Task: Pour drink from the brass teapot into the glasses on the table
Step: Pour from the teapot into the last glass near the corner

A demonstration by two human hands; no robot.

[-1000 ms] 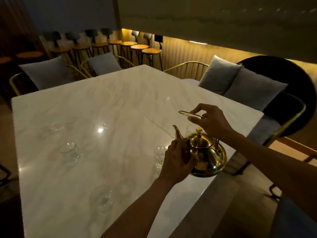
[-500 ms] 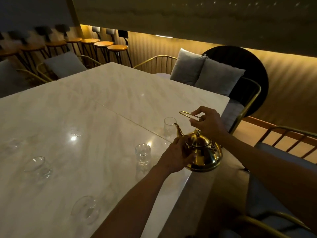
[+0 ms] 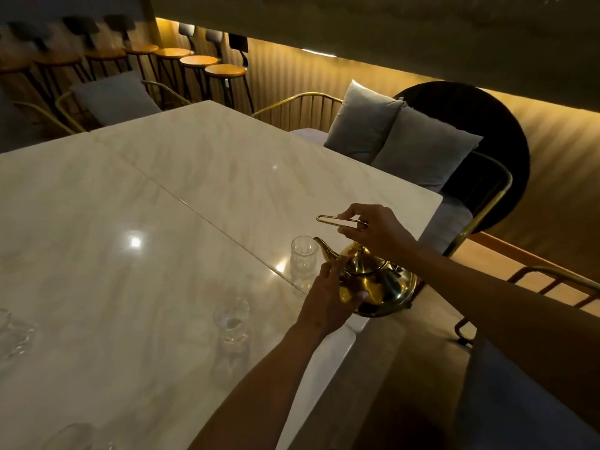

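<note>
The brass teapot (image 3: 378, 284) hangs over the right edge of the white marble table (image 3: 136, 196). My right hand (image 3: 373, 230) grips its thin wire handle from above. My left hand (image 3: 328, 303) presses against the pot's left side below the spout. The spout points left at a clear glass (image 3: 303, 256) standing just beside its tip. A second glass (image 3: 231, 321) stands nearer me to the left. Two more glasses show faintly: one glass (image 3: 14, 332) at the left edge and one glass (image 3: 73, 436) at the bottom.
Grey cushions (image 3: 396, 138) lie on a gold-framed bench along the table's far right side, before a round black chair back (image 3: 480, 125). Another cushioned gold chair (image 3: 110, 99) and a row of bar stools (image 3: 201, 66) stand behind. A gold chair frame (image 3: 552, 280) sits right of me.
The teapot and both hands have kept their grip while the view swung and closed in on the table's right edge. The spout has come close to the far glass.
</note>
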